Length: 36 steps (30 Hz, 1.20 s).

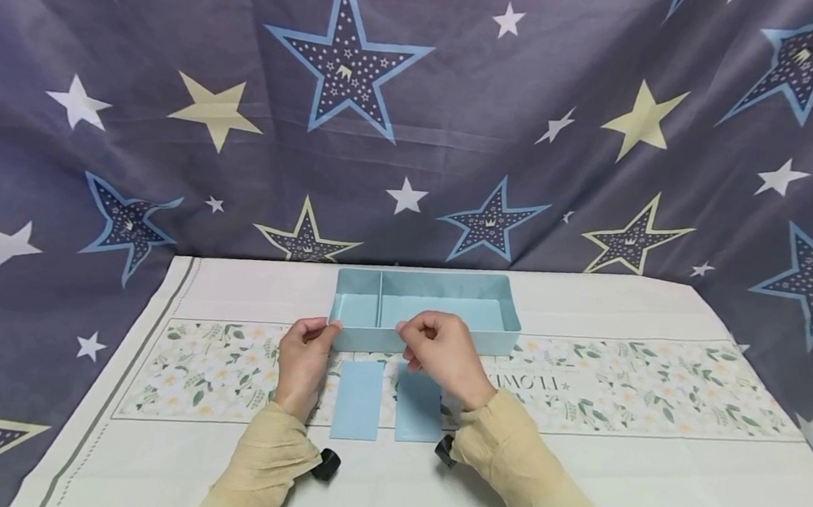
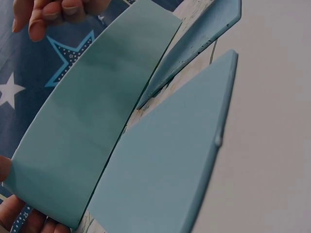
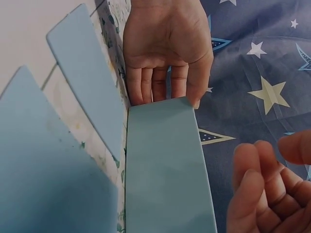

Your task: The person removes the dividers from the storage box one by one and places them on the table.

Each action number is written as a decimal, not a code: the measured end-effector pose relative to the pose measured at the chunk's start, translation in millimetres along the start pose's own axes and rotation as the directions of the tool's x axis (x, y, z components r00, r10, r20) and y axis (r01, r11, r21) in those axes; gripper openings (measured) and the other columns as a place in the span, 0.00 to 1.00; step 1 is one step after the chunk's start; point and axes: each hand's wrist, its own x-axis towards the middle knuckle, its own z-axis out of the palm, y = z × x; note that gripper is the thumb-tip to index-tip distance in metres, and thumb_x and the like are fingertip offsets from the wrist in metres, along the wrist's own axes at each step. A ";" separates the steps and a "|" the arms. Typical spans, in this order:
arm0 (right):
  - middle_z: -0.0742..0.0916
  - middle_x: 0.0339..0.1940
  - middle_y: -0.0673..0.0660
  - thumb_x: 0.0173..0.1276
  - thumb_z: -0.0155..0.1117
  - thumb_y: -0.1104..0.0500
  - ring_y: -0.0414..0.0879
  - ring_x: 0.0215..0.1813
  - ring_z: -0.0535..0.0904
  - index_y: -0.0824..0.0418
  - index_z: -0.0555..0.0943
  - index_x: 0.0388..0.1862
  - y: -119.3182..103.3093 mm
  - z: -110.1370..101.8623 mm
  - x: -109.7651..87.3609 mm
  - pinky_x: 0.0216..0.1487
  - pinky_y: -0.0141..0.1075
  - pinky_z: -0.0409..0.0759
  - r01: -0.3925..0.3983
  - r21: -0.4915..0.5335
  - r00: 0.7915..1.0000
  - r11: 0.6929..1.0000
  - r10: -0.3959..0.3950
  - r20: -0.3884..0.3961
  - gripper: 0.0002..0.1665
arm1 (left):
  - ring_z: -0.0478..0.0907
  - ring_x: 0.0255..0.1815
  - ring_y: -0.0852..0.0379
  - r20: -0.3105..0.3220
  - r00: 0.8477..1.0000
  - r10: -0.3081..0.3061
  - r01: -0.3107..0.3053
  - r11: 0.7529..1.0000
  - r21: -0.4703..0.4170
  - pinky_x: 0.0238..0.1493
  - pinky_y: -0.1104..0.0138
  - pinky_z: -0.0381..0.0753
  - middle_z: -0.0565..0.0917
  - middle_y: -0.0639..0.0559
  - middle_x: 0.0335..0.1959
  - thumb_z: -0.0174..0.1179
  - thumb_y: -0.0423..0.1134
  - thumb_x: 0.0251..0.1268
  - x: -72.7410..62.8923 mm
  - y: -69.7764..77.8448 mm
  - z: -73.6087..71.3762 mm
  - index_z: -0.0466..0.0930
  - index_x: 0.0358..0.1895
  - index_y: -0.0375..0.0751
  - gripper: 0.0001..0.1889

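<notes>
A light-blue rectangular storage box [image 1: 435,339] lies lengthwise in front of me, a thin divider [image 1: 379,300] splitting it into a small left compartment and a larger right one. My left hand [image 1: 305,362] grips its front left corner; in the right wrist view the thumb of this left hand [image 3: 167,53] is at the rim and the fingers are behind the end wall. Over the front wall hovers my right hand [image 1: 444,355], fingers loosely curled around nothing. Two flat light-blue rectangular panels [image 1: 358,400] sit side by side before the box, the right panel [image 1: 418,408] partly below my right hand.
A white table cloth [image 1: 384,488] with a printed floral band [image 1: 607,387] covers the table. Behind the box hangs a dark star-patterned curtain [image 1: 432,142] down to the table's back edge. Black wrist devices [image 1: 327,465] sit at both sleeves.
</notes>
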 end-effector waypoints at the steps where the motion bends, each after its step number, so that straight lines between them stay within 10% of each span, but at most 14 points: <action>1: 0.85 0.20 0.56 0.74 0.64 0.56 0.47 0.20 0.82 0.60 0.85 0.28 -0.4 0.1 0.6 0.29 0.44 0.86 0.002 -0.005 1.000 1.000 -0.002 -0.004 0.14 | 0.76 0.52 0.48 0.005 1.000 0.000 0.000 1.000 0.001 0.51 0.63 0.74 0.79 0.40 0.50 0.62 0.40 0.70 -0.4 0.0 0.4 0.79 0.53 0.32 0.16; 36: 0.85 0.20 0.59 0.75 0.61 0.57 0.51 0.22 0.83 0.66 0.85 0.31 -5.6 16.8 41.8 0.27 0.38 0.83 0.141 -0.071 0.988 0.988 -0.144 -0.046 0.16 | 0.76 0.48 0.52 0.017 1.000 0.012 -0.012 1.000 -0.017 0.47 0.69 0.75 0.79 0.42 0.48 0.63 0.40 0.69 -0.9 0.5 -1.5 0.79 0.53 0.32 0.16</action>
